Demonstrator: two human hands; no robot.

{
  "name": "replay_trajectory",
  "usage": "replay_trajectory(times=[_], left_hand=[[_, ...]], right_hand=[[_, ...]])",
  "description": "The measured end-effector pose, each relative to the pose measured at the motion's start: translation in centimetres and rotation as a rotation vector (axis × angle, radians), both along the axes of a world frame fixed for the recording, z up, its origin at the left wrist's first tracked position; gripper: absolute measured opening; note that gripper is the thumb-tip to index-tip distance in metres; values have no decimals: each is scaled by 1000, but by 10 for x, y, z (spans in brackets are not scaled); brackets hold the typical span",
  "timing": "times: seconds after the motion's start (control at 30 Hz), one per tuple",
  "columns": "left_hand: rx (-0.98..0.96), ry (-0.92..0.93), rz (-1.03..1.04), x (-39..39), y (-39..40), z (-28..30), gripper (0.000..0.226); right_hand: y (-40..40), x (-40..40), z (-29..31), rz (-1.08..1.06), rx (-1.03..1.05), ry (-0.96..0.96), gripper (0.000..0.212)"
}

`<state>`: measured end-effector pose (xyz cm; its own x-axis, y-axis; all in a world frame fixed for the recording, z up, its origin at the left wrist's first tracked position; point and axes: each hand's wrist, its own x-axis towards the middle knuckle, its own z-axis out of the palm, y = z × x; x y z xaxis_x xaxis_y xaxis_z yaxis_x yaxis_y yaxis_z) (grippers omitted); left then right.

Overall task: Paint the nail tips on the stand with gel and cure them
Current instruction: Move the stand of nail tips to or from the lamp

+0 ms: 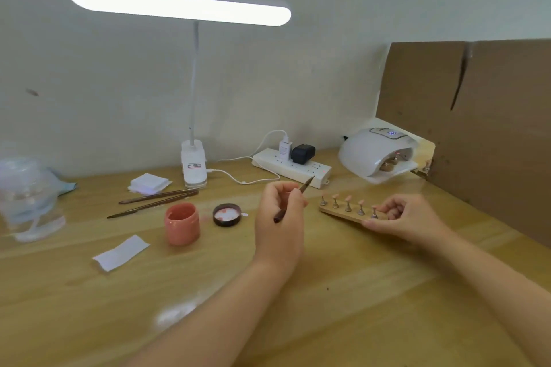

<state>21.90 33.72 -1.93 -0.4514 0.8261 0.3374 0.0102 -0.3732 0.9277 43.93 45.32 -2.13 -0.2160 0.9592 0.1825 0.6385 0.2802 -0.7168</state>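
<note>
Gripping a brush (pixel 293 199) in left hand (pixel 280 211), right hand (pixel 401 216) pinching stand (pixel 346 211), wooden table (pixel 343 292).

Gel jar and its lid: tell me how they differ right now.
The gel jar is tall, pink and stands open; the lid is flat, dark-rimmed and lies inside-up to the jar's right, apart from it. The jar is the bigger. Both are round, rest on the table, and neither hand touches them.

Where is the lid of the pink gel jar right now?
In the head view, the round dark lid lies inside-up on the wooden table, between the open pink gel jar and the left hand.
</note>
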Motion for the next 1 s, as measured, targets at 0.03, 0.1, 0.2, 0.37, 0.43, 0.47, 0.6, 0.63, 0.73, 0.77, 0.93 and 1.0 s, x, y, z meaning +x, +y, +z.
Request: replay_trajectory(times=[0.03, 0.1, 0.2, 0.37, 0.43, 0.47, 0.6, 0.63, 0.73, 0.77, 0.93, 1.0], left_hand=[[4, -43, 0, 12, 12, -1, 11], [23, -89, -3, 33, 31, 0, 14], [20, -81, -4, 53, 48, -2, 15], [-8, -112, 18, 58, 50, -15, 10], [15, -96, 32, 56, 49, -18, 7], [25, -85, 44, 55, 49, -18, 11], [49, -27, 151, 52, 60, -20, 14], [47, -12, 164, 50, 62, -21, 16], [49, -7, 178, 47, 67, -21, 14], [56, -12, 182, 46, 68, -21, 10], [60, -17, 178, 47, 69, -22, 9], [53, -18, 169, 48, 70, -24, 10]], right_hand=[[2, 1, -3, -11, -12, 8, 46], [8, 3, -8, -41, -29, 13, 47], [17, 6, -12, -50, -69, 1, 49], [42, 29, 5, 81, -281, -136, 79], [60, 44, 16, 94, -297, -206, 73], [71, 50, 21, 38, -258, -218, 60], [125, 52, 22, -301, -12, -167, 18], [137, 47, 17, -323, -2, -174, 20], [164, 27, 4, -274, -38, -137, 24], [172, 21, 0, -260, -37, -126, 26], [202, 21, -12, -345, -45, -156, 36], [209, 23, -12, -341, -59, -174, 37]])
